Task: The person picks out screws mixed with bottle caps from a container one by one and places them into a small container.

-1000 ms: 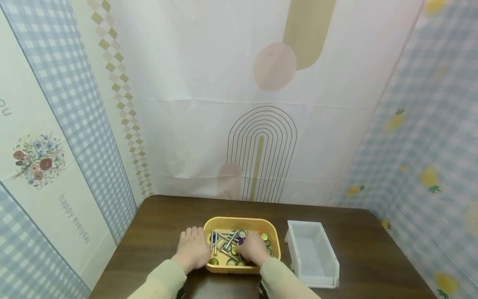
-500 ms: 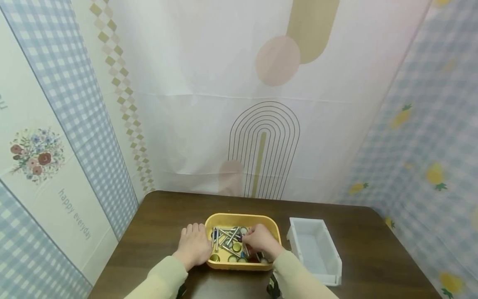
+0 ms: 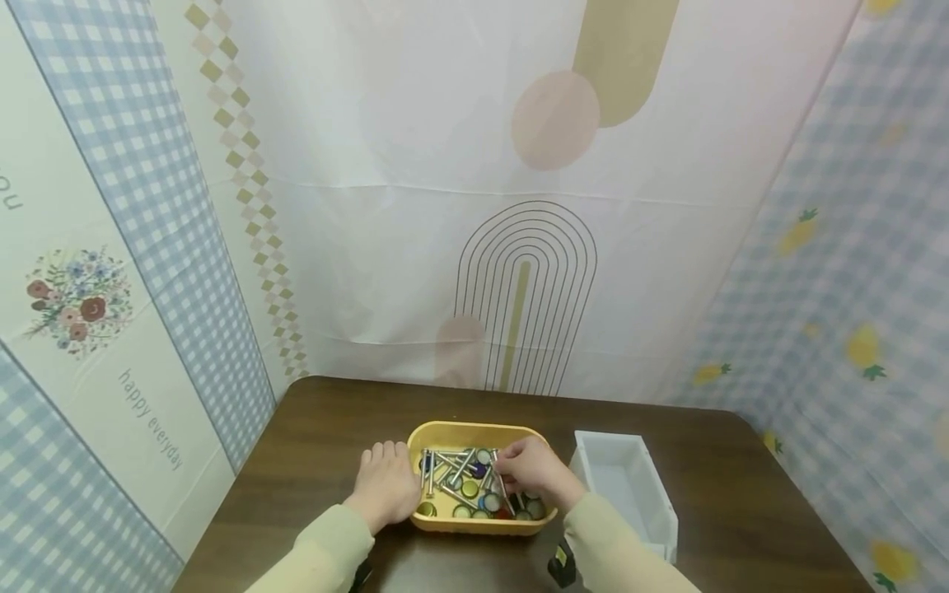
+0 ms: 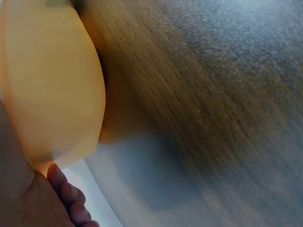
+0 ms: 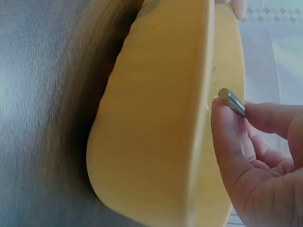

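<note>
A yellow tray [image 3: 474, 528] stands on the dark wooden table, holding a loose heap of metal bolts [image 3: 460, 469] and several bottle caps [image 3: 470, 489]. My left hand [image 3: 385, 484] grips the tray's left side; in the left wrist view its bent fingers [image 4: 71, 191] lie at the corner of the yellow wall. Over the tray's right half, my right hand [image 3: 539, 472] pinches one bolt between thumb and fingertips. That bolt [image 5: 231, 101] shows its round silver end in the right wrist view. Part of the heap is hidden under the right hand.
To the right of the tray stands a white open-front plastic bin [image 3: 626, 478], partly behind the right forearm. A patterned cloth [image 3: 356, 263] hangs behind the table [image 3: 334, 412], with checked cloths at both sides.
My right hand has drawn up and to the right from deep in the heap, and a bolt now shows in its fingers. The left hand stays on the tray.
</note>
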`<state>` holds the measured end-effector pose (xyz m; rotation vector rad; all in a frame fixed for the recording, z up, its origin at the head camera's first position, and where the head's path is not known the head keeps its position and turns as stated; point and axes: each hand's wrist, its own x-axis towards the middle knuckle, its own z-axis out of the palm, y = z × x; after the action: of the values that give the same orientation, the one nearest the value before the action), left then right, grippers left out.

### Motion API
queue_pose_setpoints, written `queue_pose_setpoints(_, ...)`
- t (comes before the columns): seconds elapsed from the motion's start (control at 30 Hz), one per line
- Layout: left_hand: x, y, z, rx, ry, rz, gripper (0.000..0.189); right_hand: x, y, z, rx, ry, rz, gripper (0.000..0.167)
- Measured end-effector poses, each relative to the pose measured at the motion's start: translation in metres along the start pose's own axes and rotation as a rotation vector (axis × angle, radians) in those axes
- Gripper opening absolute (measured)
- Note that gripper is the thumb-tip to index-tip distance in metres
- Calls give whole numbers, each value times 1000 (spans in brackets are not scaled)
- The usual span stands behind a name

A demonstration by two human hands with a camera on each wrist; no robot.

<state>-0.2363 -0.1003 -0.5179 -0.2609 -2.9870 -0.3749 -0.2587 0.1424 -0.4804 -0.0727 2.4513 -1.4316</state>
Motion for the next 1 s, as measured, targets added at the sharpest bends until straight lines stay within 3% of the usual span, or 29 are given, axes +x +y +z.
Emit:
queue_pose_setpoints(0.4, 0, 2, 1, -13, -5, -7, 29, -6, 5, -47, 59, -10, -8, 19)
queue_pose_setpoints(0.67, 6, 1, 1, 12, -1, -7, 28, -14, 14, -81, 30, 93, 54, 19)
queue_pose_setpoints(1.0, 5, 1, 3, 10, -18, -11, 30, -21, 36, -111, 70, 105, 39, 19)
